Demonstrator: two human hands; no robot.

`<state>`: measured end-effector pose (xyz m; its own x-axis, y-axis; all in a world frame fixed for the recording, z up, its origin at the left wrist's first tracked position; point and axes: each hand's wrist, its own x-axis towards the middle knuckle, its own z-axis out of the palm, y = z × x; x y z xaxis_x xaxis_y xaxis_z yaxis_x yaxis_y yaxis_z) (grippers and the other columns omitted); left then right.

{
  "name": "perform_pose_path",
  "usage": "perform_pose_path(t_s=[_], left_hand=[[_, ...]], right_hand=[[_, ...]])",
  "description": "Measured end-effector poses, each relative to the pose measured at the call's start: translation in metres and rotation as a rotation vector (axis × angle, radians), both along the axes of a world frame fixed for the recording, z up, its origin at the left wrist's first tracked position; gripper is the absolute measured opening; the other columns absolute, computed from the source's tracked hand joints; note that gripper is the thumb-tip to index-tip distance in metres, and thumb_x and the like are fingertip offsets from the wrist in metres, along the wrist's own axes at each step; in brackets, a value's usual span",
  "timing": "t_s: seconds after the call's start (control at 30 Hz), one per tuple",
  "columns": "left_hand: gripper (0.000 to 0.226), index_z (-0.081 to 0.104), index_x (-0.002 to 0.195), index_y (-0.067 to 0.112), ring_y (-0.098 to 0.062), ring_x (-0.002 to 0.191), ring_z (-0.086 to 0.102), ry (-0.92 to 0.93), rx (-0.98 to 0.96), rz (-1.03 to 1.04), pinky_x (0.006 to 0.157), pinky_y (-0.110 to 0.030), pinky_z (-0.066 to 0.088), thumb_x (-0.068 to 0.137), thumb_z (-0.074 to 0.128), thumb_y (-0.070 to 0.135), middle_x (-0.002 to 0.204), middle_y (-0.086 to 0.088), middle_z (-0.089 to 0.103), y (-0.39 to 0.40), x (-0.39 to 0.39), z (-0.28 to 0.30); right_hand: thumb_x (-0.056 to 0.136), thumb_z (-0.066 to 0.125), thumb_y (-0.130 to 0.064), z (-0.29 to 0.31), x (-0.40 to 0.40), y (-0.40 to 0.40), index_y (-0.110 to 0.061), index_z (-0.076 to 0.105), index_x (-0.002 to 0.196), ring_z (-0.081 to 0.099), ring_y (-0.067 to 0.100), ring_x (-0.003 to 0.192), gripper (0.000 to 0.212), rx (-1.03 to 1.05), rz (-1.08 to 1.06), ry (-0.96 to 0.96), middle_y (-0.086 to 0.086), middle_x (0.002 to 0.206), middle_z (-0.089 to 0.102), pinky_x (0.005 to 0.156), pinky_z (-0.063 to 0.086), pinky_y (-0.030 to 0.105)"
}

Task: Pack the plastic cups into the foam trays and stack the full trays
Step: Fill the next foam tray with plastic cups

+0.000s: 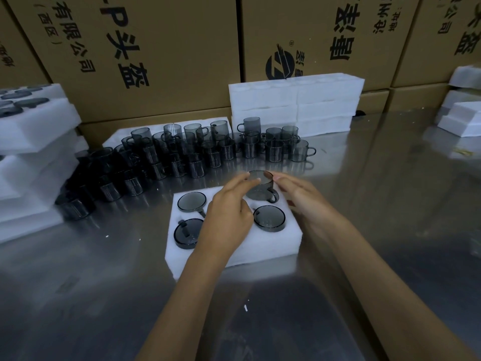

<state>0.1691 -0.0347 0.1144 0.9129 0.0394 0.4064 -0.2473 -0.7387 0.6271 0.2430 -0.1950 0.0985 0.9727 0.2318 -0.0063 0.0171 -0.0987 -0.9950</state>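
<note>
Cup (261, 187) between both hands, foam tray (265, 241), loose cups (182, 152) behind
</note>
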Motion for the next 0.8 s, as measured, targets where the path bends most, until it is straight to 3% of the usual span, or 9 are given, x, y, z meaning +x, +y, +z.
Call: perform_pose_path(t_s=[0.1, 0.23, 0.47, 0.57, 0.67, 0.73, 0.8], left_hand=[[0.060, 0.064, 0.129, 0.026, -0.031, 0.101, 0.062, -0.016, 0.023, 0.023, 0.086, -0.031, 0.049, 0.087, 0.040, -0.010, 0.147, 0.010, 0.048, -0.0004, -0.0010, 0.0011], [0.060, 0.065, 0.129, 0.027, -0.032, 0.097, 0.064, -0.018, 0.071, 0.040, 0.082, -0.037, 0.052, 0.087, 0.041, -0.009, 0.146, 0.009, 0.051, 0.0005, -0.0022, 0.0018], [0.068, 0.057, 0.136, 0.036, -0.021, 0.107, 0.062, 0.020, 0.205, 0.018, 0.075, -0.028, 0.048, 0.086, 0.042, -0.007, 0.151, 0.014, 0.044, 0.0093, -0.0029, 0.0002], [0.070, 0.054, 0.139, 0.037, -0.015, 0.130, 0.049, 0.035, 0.281, -0.014, 0.090, -0.032, 0.050, 0.087, 0.041, -0.007, 0.154, 0.014, 0.040, 0.0075, -0.0026, -0.0023], [0.068, 0.055, 0.138, 0.035, -0.013, 0.138, 0.041, 0.025, 0.295, -0.011, 0.102, -0.038, 0.046, 0.087, 0.041, -0.007, 0.154, 0.013, 0.040, 0.0063, -0.0037, -0.0053], [0.066, 0.056, 0.138, 0.034, -0.012, 0.140, 0.039, 0.020, 0.310, -0.005, 0.115, -0.039, 0.033, 0.087, 0.042, -0.006, 0.153, 0.010, 0.043, 0.0070, -0.0028, -0.0069], [0.063, 0.055, 0.138, 0.035, -0.010, 0.142, 0.035, 0.053, 0.369, 0.022, 0.122, -0.038, 0.017, 0.089, 0.041, -0.001, 0.152, 0.011, 0.044, 0.0082, -0.0009, -0.0077]], right_hand=[[0.088, 0.065, -0.050, -0.0011, -0.0020, -0.0003, -0.046, 0.069, 0.117, 0.057, 0.011, 0.126, 0.030, -0.014, 0.013, -0.021, -0.014, 0.128, 0.066, 0.112, 0.041, 0.044], [0.086, 0.068, -0.045, -0.0036, -0.0007, -0.0006, -0.045, 0.072, 0.111, 0.062, 0.009, 0.119, 0.025, 0.013, 0.005, -0.046, -0.016, 0.118, 0.071, 0.111, 0.042, 0.044], [0.090, 0.064, -0.037, -0.0022, -0.0016, 0.0037, -0.047, 0.072, 0.108, 0.063, 0.006, 0.114, 0.022, 0.004, -0.017, -0.088, -0.019, 0.114, 0.071, 0.107, 0.047, 0.041], [0.098, 0.055, -0.024, -0.0043, -0.0052, 0.0044, -0.046, 0.071, 0.111, 0.057, -0.009, 0.113, 0.030, -0.013, -0.028, -0.149, -0.027, 0.115, 0.067, 0.100, 0.044, 0.022], [0.099, 0.051, -0.019, -0.0075, -0.0084, 0.0044, -0.039, 0.072, 0.114, 0.054, -0.006, 0.118, 0.033, -0.008, -0.044, -0.156, -0.024, 0.123, 0.064, 0.096, 0.042, 0.016], [0.098, 0.052, -0.017, -0.0087, -0.0093, 0.0048, -0.036, 0.073, 0.116, 0.057, -0.003, 0.116, 0.032, 0.005, -0.054, -0.139, -0.020, 0.122, 0.066, 0.098, 0.044, 0.017], [0.098, 0.053, -0.016, -0.0082, -0.0093, 0.0063, -0.034, 0.073, 0.115, 0.058, -0.007, 0.110, 0.032, -0.001, -0.051, -0.121, -0.021, 0.118, 0.067, 0.092, 0.046, 0.011]])
